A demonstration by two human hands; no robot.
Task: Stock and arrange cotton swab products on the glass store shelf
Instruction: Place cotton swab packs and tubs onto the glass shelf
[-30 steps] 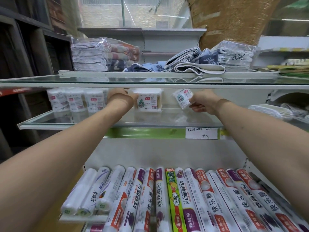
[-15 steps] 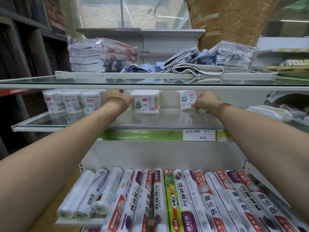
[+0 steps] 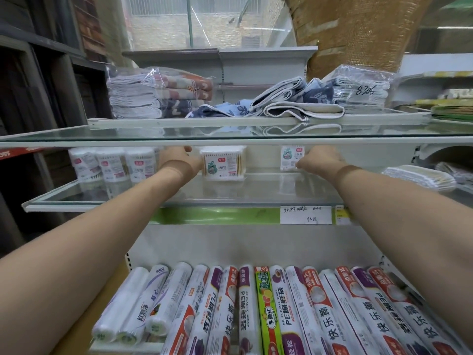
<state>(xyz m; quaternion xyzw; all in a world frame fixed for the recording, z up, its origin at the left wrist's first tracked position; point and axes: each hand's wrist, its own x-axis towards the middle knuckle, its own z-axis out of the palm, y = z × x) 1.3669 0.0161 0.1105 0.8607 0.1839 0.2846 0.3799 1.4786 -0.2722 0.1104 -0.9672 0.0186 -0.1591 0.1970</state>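
Head view: both hands reach onto the glass shelf. Right hand holds a swab box upright at its fingertips. Left hand touches a wider box; grip unclear.

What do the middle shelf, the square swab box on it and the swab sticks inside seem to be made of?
Shelf: glass, glossy; it is see-through, with a greenish edge and reflections of the packs.
Swab box: probably clear hard plastic, since the contents show through its walls; the label looks like printed paper.
Sticks: tan and matte, likely wood or bamboo, though too small to be sure.
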